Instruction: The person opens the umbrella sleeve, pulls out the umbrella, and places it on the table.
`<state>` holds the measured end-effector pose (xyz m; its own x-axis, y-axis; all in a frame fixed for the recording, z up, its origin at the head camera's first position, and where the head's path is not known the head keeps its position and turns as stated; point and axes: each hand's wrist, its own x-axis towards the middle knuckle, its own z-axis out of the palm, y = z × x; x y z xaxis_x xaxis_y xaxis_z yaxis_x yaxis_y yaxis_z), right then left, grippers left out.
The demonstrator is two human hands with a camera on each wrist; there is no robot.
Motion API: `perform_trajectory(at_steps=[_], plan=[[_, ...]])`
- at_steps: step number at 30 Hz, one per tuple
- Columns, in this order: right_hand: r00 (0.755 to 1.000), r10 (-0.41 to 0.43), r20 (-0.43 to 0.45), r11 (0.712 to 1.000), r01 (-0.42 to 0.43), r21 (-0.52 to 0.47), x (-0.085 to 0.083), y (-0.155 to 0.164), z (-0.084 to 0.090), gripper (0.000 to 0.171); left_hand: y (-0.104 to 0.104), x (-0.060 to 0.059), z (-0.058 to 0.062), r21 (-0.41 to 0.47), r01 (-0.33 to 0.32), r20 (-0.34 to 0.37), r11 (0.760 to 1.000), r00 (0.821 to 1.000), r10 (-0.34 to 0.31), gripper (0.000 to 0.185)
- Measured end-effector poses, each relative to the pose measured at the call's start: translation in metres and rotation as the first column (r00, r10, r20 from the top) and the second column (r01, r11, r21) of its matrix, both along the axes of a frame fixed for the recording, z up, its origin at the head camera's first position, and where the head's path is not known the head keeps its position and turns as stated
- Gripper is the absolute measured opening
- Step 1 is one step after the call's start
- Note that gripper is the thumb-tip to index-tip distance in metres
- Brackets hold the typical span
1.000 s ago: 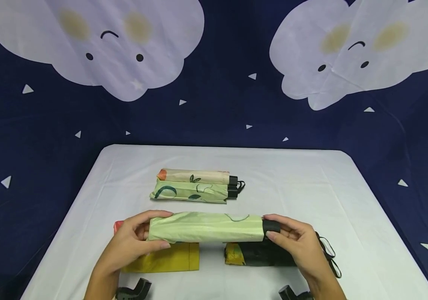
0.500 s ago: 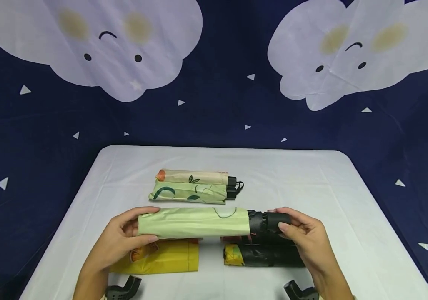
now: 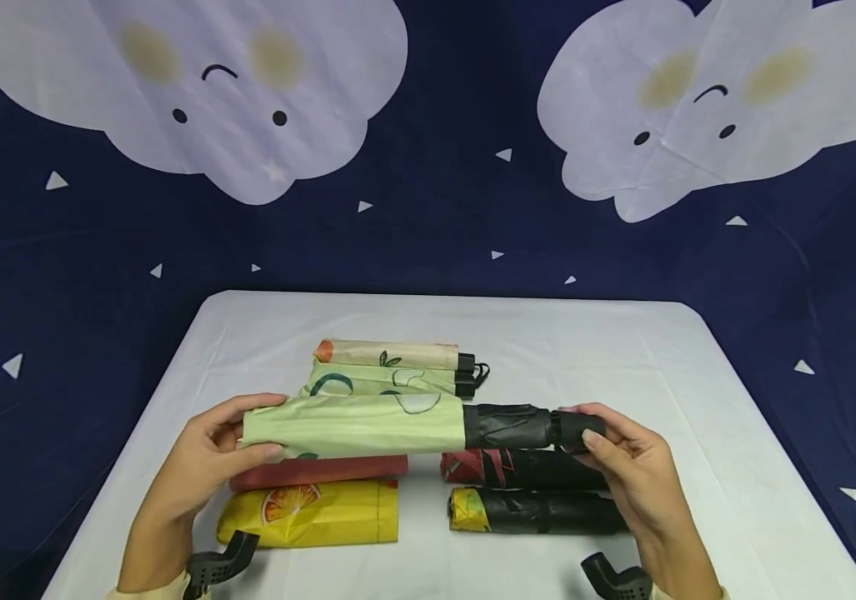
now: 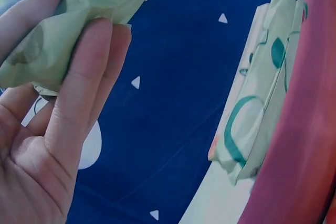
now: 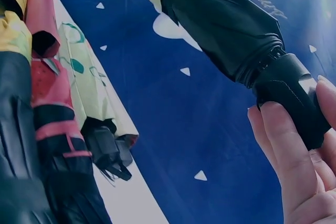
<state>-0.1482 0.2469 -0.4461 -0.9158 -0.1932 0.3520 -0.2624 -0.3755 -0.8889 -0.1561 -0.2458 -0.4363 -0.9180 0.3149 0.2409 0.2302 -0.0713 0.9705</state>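
Observation:
Between my two hands a folded black umbrella [image 3: 510, 427] is partly out of its light green sleeve [image 3: 352, 427], held level above the table. The left hand [image 3: 210, 454] pinches the closed left end of the sleeve, thumb in front and fingers behind. My right hand [image 3: 630, 454] grips the black umbrella handle [image 5: 289, 93] at the right end. A stretch of black folded canopy [image 5: 226, 30] shows between sleeve and handle in the right wrist view. In the left wrist view the sleeve's fabric [image 4: 47, 45] is creased between the fingers.
Nearer me lie a yellow sleeve [image 3: 330, 512] with an orange-slice print, a red sleeve [image 3: 322, 472], and two black folded umbrellas, one with yellow [image 3: 540, 511], one with red [image 3: 525, 469]. Behind are a cream sleeved umbrella [image 3: 397, 353] and a green one [image 3: 382, 380]. All rest on a white table [image 3: 585, 350].
My hands have moved apart and a little upward. The umbrella has slid rightward out of the green sleeve, baring first its handle, then black canopy.

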Motion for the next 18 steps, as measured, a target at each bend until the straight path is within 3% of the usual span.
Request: perform_trajectory(at_steps=[5, 13, 18], plan=[[1.000, -0.025, -0.015, 0.999, 0.024, -0.046, -0.002, 0.011, 0.002, 0.038, -0.012, -0.003, 0.001, -0.005, -0.033, 0.019, 0.999, 0.999, 0.033, 0.060], [0.998, -0.030, -0.060, 0.989, 0.021, -0.146, -0.005, 0.035, 0.002, 0.038, -0.035, -0.017, 0.001, 0.066, -0.057, -0.075, 0.996, 0.995, 0.061, 0.057], [0.999, -0.044, -0.011, 0.986, 0.042, -0.161, -0.009, 0.051, -0.008, 0.038, -0.049, -0.020, -0.008, 0.032, -0.137, -0.022, 0.990, 0.990, 0.138, 0.054]])
